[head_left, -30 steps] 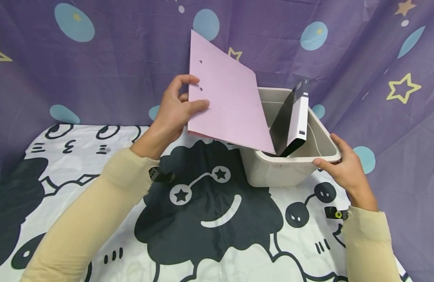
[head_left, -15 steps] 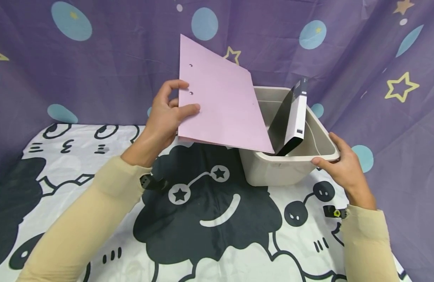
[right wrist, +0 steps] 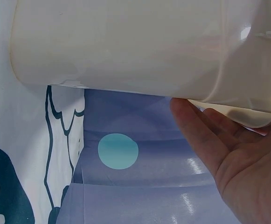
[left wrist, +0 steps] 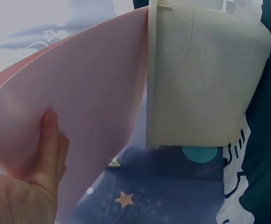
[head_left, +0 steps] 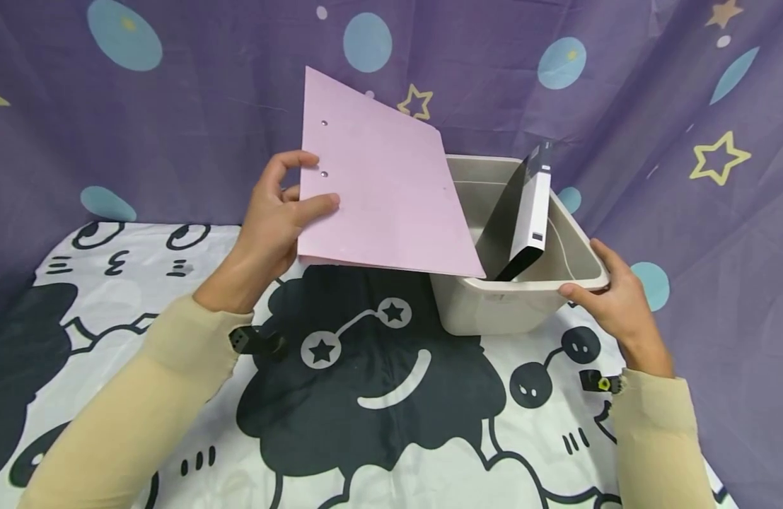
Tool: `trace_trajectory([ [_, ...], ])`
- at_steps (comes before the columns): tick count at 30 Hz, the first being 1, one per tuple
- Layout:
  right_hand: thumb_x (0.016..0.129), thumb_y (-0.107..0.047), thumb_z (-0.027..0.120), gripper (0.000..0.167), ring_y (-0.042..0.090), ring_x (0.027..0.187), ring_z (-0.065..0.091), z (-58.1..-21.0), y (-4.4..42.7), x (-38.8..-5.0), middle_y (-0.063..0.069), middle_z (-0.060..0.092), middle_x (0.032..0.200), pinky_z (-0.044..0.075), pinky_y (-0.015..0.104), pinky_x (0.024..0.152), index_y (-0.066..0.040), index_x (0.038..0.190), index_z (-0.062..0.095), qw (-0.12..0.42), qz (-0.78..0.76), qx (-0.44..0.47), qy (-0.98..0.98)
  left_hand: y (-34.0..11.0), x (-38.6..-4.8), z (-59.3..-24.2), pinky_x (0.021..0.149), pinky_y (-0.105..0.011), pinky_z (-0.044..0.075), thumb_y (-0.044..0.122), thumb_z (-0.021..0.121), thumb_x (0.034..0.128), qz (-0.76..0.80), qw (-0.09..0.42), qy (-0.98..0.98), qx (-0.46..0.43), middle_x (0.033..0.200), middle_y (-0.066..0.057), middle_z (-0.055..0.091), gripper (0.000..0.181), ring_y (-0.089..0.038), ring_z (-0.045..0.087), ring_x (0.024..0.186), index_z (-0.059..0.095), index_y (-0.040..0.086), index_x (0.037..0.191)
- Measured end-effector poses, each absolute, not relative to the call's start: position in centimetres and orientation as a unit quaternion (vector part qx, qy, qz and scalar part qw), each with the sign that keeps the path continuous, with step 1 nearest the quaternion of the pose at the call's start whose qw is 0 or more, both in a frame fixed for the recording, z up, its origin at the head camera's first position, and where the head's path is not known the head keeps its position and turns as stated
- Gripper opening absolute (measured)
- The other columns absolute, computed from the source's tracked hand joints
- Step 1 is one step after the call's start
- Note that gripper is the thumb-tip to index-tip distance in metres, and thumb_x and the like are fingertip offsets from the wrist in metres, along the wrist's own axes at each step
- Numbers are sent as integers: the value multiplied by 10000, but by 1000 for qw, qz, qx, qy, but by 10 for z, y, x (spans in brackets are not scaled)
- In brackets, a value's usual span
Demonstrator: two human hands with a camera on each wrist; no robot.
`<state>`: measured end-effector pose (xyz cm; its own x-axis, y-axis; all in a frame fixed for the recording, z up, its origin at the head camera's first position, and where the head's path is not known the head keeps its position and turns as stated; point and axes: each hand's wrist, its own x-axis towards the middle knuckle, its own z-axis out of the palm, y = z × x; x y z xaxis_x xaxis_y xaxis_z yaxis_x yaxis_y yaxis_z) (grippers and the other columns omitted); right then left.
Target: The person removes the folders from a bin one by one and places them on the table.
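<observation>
My left hand (head_left: 273,219) pinches a pink folder (head_left: 378,184) by its left edge, thumb on the front face. The folder tilts, and its lower right corner lies over the front left rim of an off-white plastic bin (head_left: 493,311). In the left wrist view the folder (left wrist: 79,84) bows and its far end meets the bin's rim. My right hand (head_left: 620,311) holds the bin's front right corner, thumb at the front rim and fingers along the side. Inside the bin leans a black binder with a white spine (head_left: 532,212); its lower end is hidden.
A white cloth with black cartoon figures (head_left: 397,438) covers the surface under the bin. Behind and to the right hangs a purple curtain (head_left: 194,120) with stars and blue ovals, close to the bin's back.
My left hand has drawn the pink folder to the left and slightly down, so its upper left corner sits lower. The bin, the binder and my right hand have stayed nearly in place.
</observation>
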<state>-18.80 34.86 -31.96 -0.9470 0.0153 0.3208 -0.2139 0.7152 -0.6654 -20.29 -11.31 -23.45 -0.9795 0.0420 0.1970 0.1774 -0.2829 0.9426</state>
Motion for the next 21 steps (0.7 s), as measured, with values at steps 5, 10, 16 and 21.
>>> trace_trajectory([
  [5,772,-234,794,919,44,867,496,-319,347,-187,252,492,1282,402,93,682,-94,1509,264,154,372,50,-914,-117,-200,-235,548,-392,564,-94,648,823,-800,44,-592,-90,1057,-170,600,506,-258,693,719,473,189,1205],
  [10,776,-228,790,910,66,885,496,-318,346,-187,221,495,1276,402,77,683,-106,1510,266,151,385,47,-909,-119,-195,-235,547,-401,563,-97,645,824,-803,45,-587,-93,1058,-173,587,502,-259,689,724,477,190,1200],
  [16,778,-218,787,899,71,889,497,-317,345,-187,219,493,1277,402,76,688,-106,1507,274,154,390,52,-906,-124,-189,-236,534,-407,561,-79,649,832,-808,44,-578,-101,1067,-168,581,489,-265,687,725,475,190,1201],
  [21,776,-210,790,905,66,879,503,-318,346,-187,223,490,1276,409,78,686,-108,1509,270,151,392,51,-906,-128,-185,-240,523,-410,558,-84,641,835,-811,48,-574,-103,1069,-162,587,482,-264,688,723,478,188,1198],
])
